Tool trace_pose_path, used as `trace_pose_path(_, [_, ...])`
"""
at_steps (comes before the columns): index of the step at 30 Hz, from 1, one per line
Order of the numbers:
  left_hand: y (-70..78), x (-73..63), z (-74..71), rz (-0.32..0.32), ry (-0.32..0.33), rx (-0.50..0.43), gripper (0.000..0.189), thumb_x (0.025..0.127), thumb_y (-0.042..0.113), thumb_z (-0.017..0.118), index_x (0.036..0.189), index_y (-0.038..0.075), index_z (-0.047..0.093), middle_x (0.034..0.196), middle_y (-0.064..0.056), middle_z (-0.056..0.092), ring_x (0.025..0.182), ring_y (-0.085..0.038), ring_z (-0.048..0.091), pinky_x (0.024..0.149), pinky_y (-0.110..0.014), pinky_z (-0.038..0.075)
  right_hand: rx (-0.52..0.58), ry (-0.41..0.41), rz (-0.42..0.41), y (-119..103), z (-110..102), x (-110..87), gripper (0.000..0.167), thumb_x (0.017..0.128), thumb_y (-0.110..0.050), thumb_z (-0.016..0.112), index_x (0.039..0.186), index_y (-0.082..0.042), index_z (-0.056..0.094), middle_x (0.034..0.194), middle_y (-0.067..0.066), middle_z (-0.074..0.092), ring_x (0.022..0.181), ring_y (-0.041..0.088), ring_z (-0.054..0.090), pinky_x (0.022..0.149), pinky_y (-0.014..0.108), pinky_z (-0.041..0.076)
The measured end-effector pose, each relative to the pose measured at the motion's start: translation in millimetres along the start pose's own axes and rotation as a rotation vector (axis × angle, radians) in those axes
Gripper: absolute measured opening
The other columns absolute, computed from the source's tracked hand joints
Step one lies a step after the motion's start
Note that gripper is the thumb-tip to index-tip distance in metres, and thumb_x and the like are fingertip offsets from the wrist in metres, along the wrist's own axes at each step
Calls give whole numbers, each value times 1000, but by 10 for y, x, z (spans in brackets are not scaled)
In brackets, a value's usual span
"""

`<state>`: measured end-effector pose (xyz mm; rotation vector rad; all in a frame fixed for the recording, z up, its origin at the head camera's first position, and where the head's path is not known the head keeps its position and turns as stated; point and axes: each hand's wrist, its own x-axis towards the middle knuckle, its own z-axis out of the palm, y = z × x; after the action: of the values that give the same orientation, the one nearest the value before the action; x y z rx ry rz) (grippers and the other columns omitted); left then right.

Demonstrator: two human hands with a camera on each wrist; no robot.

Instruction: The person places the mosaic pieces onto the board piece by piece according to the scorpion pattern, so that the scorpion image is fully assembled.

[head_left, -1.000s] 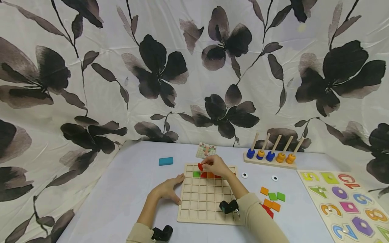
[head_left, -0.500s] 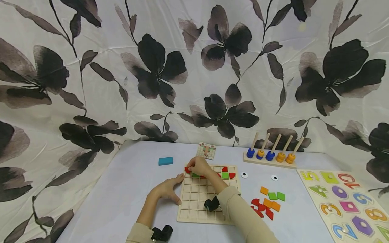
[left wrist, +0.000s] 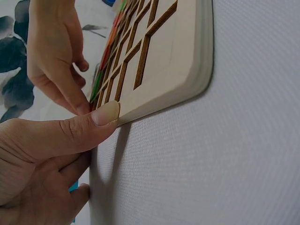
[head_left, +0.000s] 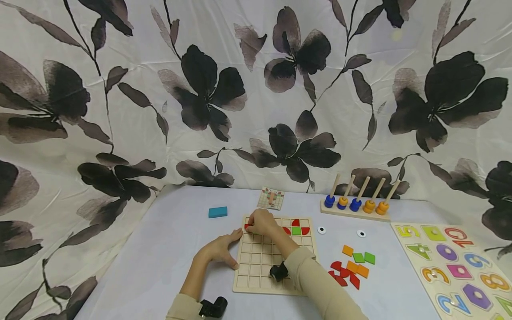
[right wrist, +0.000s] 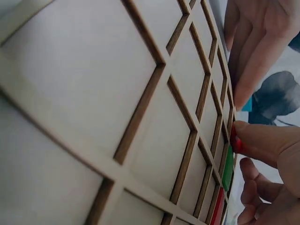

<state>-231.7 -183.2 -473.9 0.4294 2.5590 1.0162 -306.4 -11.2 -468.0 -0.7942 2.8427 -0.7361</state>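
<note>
The red piece (right wrist: 236, 144) is at the left end of the grid board (head_left: 250, 284), over or in a cell of the leftmost column towards the far edge, just beyond a green piece (right wrist: 228, 168). It lies right at the fingertips of the right hand (head_left: 262, 222), so what matters, I judge, is how its edges line up with the cell walls (its long axis is covered, and I cannot tell whether it sits flat). Those fingers are clamped on it, bent down from above, while the forearm in its beige sleeve (head_left: 320, 284) slants across the board from the near right. The left hand (head_left: 220, 248) is close too, thumb and fingers spread apart along the board's left edge, the thumb touching it, probably to steady it on the table (head_left: 152, 258).
</note>
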Motion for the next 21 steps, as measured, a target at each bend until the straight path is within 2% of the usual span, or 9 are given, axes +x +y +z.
trace_pose_path(5, [-17, 15, 5, -3, 2, 13, 103, 55, 6, 87, 143, -2, 34, 149, -25, 26, 138, -42, 24, 110, -56, 22, -70, -8, 0, -5, 6, -18, 11, 82, -21, 72, 82, -11, 77, 88, 0, 71, 81, 18, 63, 75, 41, 50])
trace_pose_path(8, [-19, 17, 13, -3, 6, 15, 102, 55, 5, 87, 143, -1, 35, 150, -24, 27, 138, -41, 24, 110, -55, 22, -109, -14, -11, -5, 1, -32, 11, 82, -21, 71, 83, -11, 77, 88, 0, 71, 84, 20, 64, 75, 41, 51])
trace_pose_path(14, [3, 15, 20, -3, 8, 21, 101, 55, 5, 87, 143, -2, 36, 149, -23, 28, 138, -40, 25, 110, -54, 23, -126, -8, -22, 30, 19, -55, 12, 84, -20, 71, 86, -11, 77, 94, 1, 71, 93, 22, 63, 81, 42, 51])
trace_pose_path(17, [9, 16, 20, -8, 9, 24, 101, 55, 5, 87, 142, -2, 37, 150, -22, 28, 138, -40, 25, 110, -54, 23, -67, 20, -56, 73, 25, -74, 11, 84, -19, 70, 83, -10, 77, 90, 1, 72, 89, 20, 64, 77, 38, 52])
trace_pose_path(21, [4, 17, 23, -22, 10, 22, 101, 56, 6, 87, 142, -1, 37, 150, -20, 28, 138, -39, 25, 110, -54, 23, 134, 62, -94, 184, -32, -135, 15, 86, -14, 67, 89, -2, 75, 89, 7, 72, 82, 20, 64, 66, 28, 51])
